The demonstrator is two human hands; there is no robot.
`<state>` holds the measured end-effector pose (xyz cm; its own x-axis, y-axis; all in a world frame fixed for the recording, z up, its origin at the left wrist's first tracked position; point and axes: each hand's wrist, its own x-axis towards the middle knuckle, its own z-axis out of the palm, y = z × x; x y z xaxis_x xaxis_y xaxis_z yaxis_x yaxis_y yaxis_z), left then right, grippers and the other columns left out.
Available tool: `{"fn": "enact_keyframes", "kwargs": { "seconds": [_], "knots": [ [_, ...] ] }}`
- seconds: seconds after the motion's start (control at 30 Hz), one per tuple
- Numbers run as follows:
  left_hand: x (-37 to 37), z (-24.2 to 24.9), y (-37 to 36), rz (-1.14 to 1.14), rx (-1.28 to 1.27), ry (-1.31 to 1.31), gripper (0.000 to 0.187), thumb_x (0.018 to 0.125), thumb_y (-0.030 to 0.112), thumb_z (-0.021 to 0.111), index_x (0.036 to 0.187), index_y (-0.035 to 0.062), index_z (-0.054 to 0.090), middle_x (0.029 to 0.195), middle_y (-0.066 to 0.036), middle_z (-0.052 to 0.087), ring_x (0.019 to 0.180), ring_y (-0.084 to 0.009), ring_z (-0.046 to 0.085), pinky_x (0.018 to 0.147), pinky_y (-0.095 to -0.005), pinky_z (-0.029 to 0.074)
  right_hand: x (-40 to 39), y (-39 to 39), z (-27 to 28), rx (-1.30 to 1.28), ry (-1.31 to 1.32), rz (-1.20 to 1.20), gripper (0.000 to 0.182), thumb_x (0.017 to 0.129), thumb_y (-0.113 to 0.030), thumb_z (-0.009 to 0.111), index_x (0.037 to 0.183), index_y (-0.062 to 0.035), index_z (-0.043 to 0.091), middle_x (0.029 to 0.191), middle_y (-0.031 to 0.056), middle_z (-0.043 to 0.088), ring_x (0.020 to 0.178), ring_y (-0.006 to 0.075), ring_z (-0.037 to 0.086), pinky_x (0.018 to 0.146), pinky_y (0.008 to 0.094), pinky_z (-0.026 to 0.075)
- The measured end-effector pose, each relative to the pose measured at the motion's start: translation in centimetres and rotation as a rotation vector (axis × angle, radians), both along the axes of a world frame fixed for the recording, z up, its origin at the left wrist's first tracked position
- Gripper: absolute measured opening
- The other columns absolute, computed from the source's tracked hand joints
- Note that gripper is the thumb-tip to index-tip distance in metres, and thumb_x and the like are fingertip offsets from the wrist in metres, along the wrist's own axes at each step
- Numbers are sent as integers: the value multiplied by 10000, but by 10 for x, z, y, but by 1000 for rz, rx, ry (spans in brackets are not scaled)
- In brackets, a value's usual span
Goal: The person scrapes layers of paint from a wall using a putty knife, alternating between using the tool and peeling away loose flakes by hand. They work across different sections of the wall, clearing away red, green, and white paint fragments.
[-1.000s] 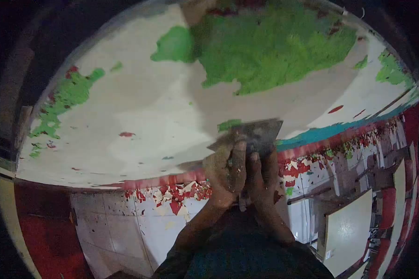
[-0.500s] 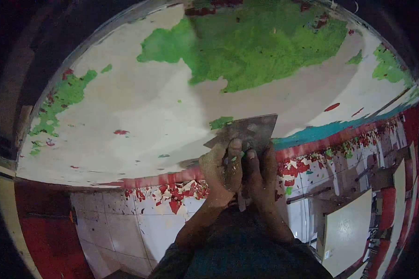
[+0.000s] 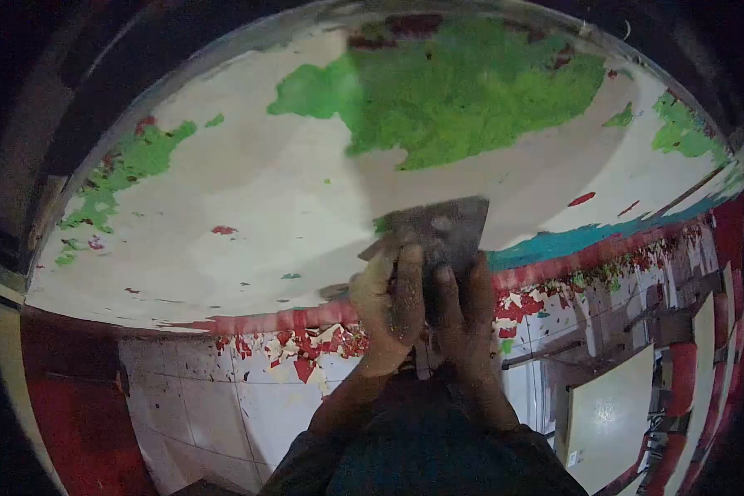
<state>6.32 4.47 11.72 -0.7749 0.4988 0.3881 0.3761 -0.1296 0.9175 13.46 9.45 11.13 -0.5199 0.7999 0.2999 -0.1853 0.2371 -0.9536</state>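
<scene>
Both hands grip a wide, flat, dark metal scraper, its blade against the wall of peeling paint. My left hand is closed on its left side, fingers pressed along the blade. Beside it, my right hand is closed on the right side; the handle, if there is one, is hidden behind the fingers. A small green patch shows at the blade's left edge, partly covered by it. Higher up spreads a large bare green area with ragged cream paint around it.
Red and cream paint flakes lie on the tiled floor along the wall's foot. A red band runs low on the wall, with a teal strip to the right. A pale panel or tabletop stands at lower right.
The scraper has slid upward over the small green patch, covering more of it. Both hands keep their hold, and the camera view has shifted slightly.
</scene>
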Motion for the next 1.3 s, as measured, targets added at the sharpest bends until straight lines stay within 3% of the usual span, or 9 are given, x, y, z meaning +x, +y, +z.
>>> {"fn": "enact_keyframes", "kwargs": {
  "seconds": [0.07, 0.17, 0.47, 0.6, 0.7, 0.8, 0.9, 1.17, 1.3],
  "knots": [
    [2, -13, 6, -50, 67, -115, 238, 855, 180, 488, 887, -44, 561, 778, -80, 579, 678, -126, 502, 619, -258, 419, 5, -4, -1, -133, -27, -12, 245, 881, -178, 441, 1014, 26, 407, 851, 134, 518, 746, 186, 511, 642, 320, 429],
    [-5, -7, 12, 90, 39, 141, 217, 841, 172, 504, 770, -24, 563, 602, -122, 554, 495, -183, 500, 489, -317, 416, 0, 2, 0, -91, -12, -19, 242, 880, -179, 440, 1008, 25, 410, 842, 136, 518, 744, 188, 507, 657, 319, 423],
    [0, 4, -1, -49, 88, -136, 299, 864, 257, 482, 849, -24, 580, 722, -58, 575, 660, -125, 505, 583, -265, 416, 3, -4, -4, -76, -72, 48, 262, 881, -186, 418, 1058, 7, 414, 932, 99, 499, 828, 165, 460, 729, 302, 390],
    [-6, -15, 7, 64, -12, 47, 244, 858, 206, 487, 842, -23, 570, 678, -110, 578, 612, -143, 531, 563, -288, 427, -4, -5, -14, -26, -44, -51, 239, 877, -192, 450, 1001, 9, 417, 857, 125, 514, 727, 178, 499, 627, 298, 420],
    [-3, -5, 1, 16, -10, -14, 206, 852, 166, 494, 826, -21, 576, 678, -145, 590, 599, -170, 561, 564, -304, 441, 1, -5, -3, -132, -128, 40, 300, 876, -160, 416, 1113, 23, 394, 1004, 137, 486, 897, 209, 460, 795, 324, 382],
    [-3, 4, 0, 18, -28, -23, 217, 853, 182, 489, 857, -17, 576, 678, -104, 580, 600, -139, 532, 554, -279, 427, 4, -10, -5, -226, -127, 12, 316, 875, -155, 422, 1131, 27, 391, 1042, 147, 479, 929, 227, 457, 819, 331, 377],
    [-2, -2, 0, 9, -23, -20, 240, 855, 208, 487, 879, -13, 576, 671, -61, 568, 598, -106, 499, 538, -252, 410, -4, -12, -5, -51, -46, -92, 237, 877, -187, 452, 999, 13, 416, 866, 120, 510, 754, 175, 490, 648, 304, 421],
    [-3, 4, -3, -27, -17, -113, 214, 853, 170, 494, 852, -27, 580, 666, -109, 594, 591, -131, 527, 551, -276, 431, 0, -13, -14, -149, -38, -19, 254, 880, -180, 446, 1032, 18, 401, 883, 138, 504, 761, 180, 490, 646, 298, 418],
    [-5, -13, -2, 32, -6, -7, 291, 854, 267, 495, 843, -12, 581, 628, -22, 540, 550, -66, 444, 494, -228, 375, -4, -8, -26, -109, -32, -14, 265, 879, -166, 446, 1055, 23, 387, 890, 143, 503, 764, 184, 492, 649, 304, 419]
  ]
}}
